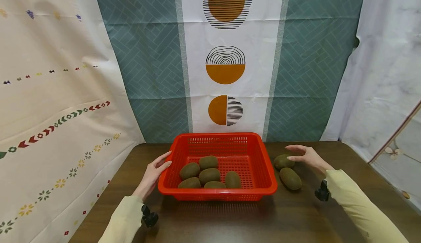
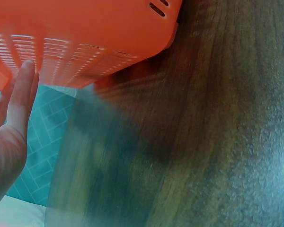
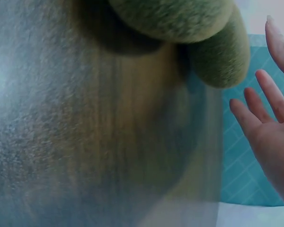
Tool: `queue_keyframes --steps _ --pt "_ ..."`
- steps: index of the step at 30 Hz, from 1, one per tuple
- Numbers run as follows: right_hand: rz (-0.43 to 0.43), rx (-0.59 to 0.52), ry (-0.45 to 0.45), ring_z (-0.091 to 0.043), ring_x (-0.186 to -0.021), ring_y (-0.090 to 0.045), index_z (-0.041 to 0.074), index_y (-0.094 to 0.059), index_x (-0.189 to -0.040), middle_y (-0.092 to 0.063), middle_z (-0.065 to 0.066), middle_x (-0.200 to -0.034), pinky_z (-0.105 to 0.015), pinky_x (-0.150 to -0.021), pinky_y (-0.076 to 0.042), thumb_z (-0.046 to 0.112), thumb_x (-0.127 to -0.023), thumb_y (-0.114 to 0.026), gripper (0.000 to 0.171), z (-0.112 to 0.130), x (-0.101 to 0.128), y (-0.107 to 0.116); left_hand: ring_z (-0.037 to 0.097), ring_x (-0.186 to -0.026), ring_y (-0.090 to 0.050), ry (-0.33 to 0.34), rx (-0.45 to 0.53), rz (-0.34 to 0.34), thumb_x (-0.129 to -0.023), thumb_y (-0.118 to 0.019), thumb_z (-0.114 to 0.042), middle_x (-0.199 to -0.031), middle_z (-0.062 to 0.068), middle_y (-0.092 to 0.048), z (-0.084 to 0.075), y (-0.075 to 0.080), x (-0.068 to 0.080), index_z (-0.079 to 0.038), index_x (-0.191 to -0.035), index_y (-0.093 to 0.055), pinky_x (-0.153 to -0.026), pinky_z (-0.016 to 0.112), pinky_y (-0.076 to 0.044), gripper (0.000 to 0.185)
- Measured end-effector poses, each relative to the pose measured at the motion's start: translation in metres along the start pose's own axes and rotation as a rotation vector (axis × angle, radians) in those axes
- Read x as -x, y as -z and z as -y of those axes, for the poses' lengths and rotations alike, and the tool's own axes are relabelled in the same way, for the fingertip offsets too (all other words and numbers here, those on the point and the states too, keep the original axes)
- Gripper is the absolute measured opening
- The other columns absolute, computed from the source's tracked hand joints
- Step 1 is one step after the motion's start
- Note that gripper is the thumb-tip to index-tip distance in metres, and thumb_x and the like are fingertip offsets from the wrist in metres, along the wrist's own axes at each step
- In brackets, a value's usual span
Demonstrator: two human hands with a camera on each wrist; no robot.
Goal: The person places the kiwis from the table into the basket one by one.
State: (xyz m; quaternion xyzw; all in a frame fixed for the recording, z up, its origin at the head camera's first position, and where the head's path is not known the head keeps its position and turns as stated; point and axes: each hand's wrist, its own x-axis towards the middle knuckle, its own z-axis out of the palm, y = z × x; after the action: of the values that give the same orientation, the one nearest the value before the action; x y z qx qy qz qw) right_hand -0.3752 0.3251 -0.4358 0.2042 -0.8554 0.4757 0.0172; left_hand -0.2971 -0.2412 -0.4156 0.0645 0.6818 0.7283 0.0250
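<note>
A red plastic basket (image 1: 217,191) with slotted sides stands in the middle of the table. Several brown kiwis (image 1: 209,176) lie in its left and centre part. At the basket's left side is my left hand (image 1: 152,175), its fingers extended to the wall near the rim; in the left wrist view the fingertips (image 2: 27,66) are against or very close to the slotted wall (image 2: 85,28). Right of the basket lie two more kiwis, a farther one (image 1: 282,161) and a nearer one (image 1: 290,179). My right hand (image 1: 309,158) hovers by the farther kiwi, fingers spread, holding nothing.
The dark wooden table (image 1: 223,224) extends in front of the basket and to both sides. A patterned curtain (image 1: 227,115) hangs behind its back edge. Light cloths hang at the left (image 1: 65,126) and right (image 1: 378,89).
</note>
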Motion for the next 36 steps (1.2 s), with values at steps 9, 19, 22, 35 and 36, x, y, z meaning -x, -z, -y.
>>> queue_keyframes --steps 9,19,22,35,36 --pt "0.027 -0.020 -0.060 -0.038 -0.116 -0.040 -0.003 -0.046 -0.129 -0.044 -0.024 -0.127 -0.033 -0.087 -0.040 0.020 -0.081 -0.069 0.057 -0.013 0.003 -0.005 0.039 -0.107 -0.049 -0.001 0.012 0.002 -0.089 -0.058 -0.014 -0.130 0.022 -0.042 0.000 0.000 0.000 -0.007 -0.137 -0.039 -0.078 0.044 -0.047 0.052" --pt "0.106 -0.007 -0.099 -0.041 -0.119 -0.033 -0.001 -0.043 -0.132 -0.041 -0.024 -0.130 -0.060 -0.093 -0.026 0.023 -0.083 -0.066 0.059 -0.016 0.000 -0.010 0.039 -0.107 -0.050 -0.007 0.016 -0.002 -0.089 -0.058 -0.013 -0.130 0.022 -0.043 0.002 0.000 0.000 -0.006 -0.136 -0.040 -0.078 0.044 -0.047 0.051" --pt "0.113 0.001 -0.094 -0.041 -0.118 -0.034 -0.001 -0.044 -0.131 -0.042 -0.024 -0.130 -0.060 -0.092 -0.026 0.022 -0.082 -0.067 0.058 -0.017 0.000 -0.010 0.038 -0.107 -0.050 -0.008 0.018 -0.004 -0.089 -0.058 -0.013 -0.130 0.022 -0.043 0.002 0.000 -0.001 -0.006 -0.136 -0.040 -0.078 0.044 -0.047 0.051" --pt "0.050 -0.041 -0.166 -0.030 -0.097 -0.053 -0.004 -0.052 -0.122 -0.043 -0.028 -0.123 -0.035 -0.073 -0.050 0.020 -0.077 -0.073 0.055 -0.017 -0.002 -0.013 0.038 -0.106 -0.051 -0.013 0.019 -0.007 -0.089 -0.059 -0.013 -0.129 0.022 -0.043 0.001 -0.001 0.000 -0.006 -0.136 -0.040 -0.078 0.044 -0.047 0.051" --pt "0.043 -0.063 -0.180 -0.027 -0.093 -0.055 -0.004 -0.052 -0.122 -0.042 -0.029 -0.123 -0.034 -0.072 -0.051 0.020 -0.077 -0.073 0.056 -0.018 -0.003 -0.014 0.038 -0.106 -0.051 -0.012 0.018 -0.006 -0.089 -0.059 -0.013 -0.129 0.022 -0.043 0.001 -0.001 0.000 -0.006 -0.136 -0.040 -0.078 0.044 -0.047 0.051"
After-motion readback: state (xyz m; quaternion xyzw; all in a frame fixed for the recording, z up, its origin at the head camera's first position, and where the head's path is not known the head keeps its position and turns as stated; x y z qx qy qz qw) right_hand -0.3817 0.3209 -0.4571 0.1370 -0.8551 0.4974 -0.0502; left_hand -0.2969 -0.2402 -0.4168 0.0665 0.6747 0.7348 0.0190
